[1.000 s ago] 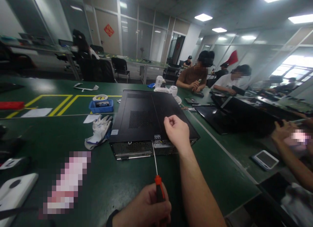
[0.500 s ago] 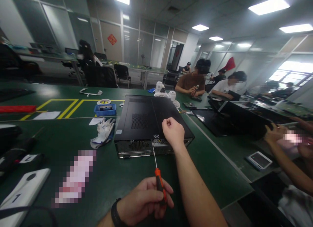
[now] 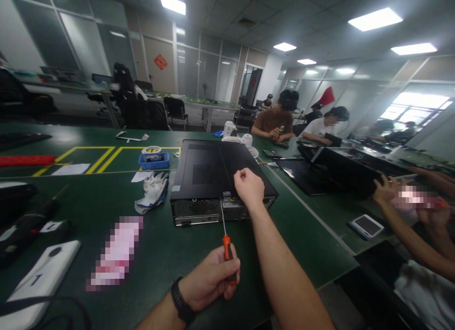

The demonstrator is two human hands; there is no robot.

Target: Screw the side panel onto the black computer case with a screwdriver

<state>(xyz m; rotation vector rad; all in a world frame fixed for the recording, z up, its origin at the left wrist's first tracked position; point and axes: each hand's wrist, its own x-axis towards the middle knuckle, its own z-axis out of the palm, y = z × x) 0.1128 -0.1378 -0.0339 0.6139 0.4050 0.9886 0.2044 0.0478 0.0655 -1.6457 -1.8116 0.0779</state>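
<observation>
A flat black computer case (image 3: 209, 169) lies on the green table in front of me, its rear panel facing me. My left hand (image 3: 215, 273), with a dark band at the wrist, is closed around the red and black handle of a screwdriver (image 3: 227, 249). The screwdriver's shaft points away from me, and its tip meets the top of the rear panel near the middle. My right hand (image 3: 250, 187) is curled closed on the case's top cover, right of the tip. Whatever its fingers may hold is hidden.
Left of the case lie white gloves (image 3: 152, 191), a blue tray (image 3: 154, 160) with a roll of tape (image 3: 151, 150) behind it, and a power screwdriver (image 3: 33, 225). To the right are a dark panel (image 3: 302, 176), a phone-like device (image 3: 368, 225) and a co-worker's hands (image 3: 386, 192).
My left fingers, looser and partly spread before, have closed around the screwdriver handle. My right hand stays on the case. The view has shifted slightly.
</observation>
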